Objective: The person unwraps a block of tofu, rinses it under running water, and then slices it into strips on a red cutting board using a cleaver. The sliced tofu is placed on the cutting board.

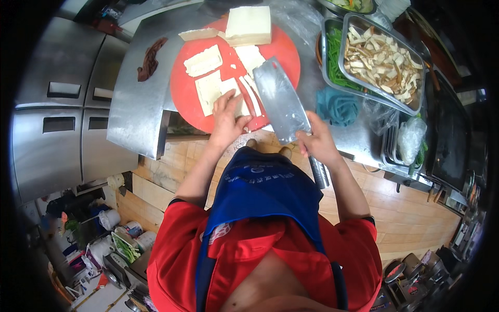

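Observation:
On a round red cutting board (183, 91) lie several slabs and strips of what looks like white tofu. My left hand (228, 117) rests its fingertips on a flat tofu slab (230, 85) near the board's front edge, not gripping it. In my right hand (317, 138) is a cleaver (278, 97), its broad blade over the board's right part, beside thin cut strips (251, 93). A large tofu block (248, 24) stands at the back of the board. Two more slabs (203, 61) (206, 91) lie at the left.
Steel trays of sliced mushrooms (384, 62) and green vegetables (336, 54) stand at the right, near a teal cloth (338, 106) and a plastic bag (412, 138). A brown crumpled item (151, 60) lies on the steel table (132, 105) at left.

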Demonstrator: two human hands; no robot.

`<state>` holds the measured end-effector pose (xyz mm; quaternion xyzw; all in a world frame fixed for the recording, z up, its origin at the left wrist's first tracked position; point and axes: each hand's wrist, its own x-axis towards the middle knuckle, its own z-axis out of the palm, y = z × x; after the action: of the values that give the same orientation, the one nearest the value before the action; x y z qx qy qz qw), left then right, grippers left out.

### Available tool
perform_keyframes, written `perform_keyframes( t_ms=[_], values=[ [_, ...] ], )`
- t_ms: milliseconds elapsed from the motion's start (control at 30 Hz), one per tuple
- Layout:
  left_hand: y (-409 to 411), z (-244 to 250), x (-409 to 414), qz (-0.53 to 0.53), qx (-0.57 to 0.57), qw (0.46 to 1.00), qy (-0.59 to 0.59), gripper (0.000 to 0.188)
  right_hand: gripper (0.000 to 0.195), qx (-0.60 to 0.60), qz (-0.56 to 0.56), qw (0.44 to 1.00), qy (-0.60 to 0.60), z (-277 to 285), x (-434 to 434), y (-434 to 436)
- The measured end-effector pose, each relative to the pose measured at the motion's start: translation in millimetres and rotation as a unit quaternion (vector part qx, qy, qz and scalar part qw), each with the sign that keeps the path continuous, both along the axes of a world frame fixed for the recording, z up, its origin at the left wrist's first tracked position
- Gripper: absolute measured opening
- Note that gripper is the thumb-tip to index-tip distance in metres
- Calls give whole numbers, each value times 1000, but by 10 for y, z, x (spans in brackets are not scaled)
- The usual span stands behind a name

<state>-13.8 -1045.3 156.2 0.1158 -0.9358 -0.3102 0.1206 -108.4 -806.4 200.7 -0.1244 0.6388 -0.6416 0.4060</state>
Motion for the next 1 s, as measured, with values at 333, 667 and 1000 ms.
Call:
perform_keyframes(
  t_ms=[333,667,1000],
  values=[
    [-281,-80,-162,88,16,995,41,38,31,-43,45,995,-77,-272,60,-59],
    [-307,-311,-358,89,-169,978,85,35,29,-58,26,995,-81,-362,121,-203],
    [-127,-177,-204,73,-103,989,77,35,29,-30,33,996,-81,-226,212,-191]
  ],
)
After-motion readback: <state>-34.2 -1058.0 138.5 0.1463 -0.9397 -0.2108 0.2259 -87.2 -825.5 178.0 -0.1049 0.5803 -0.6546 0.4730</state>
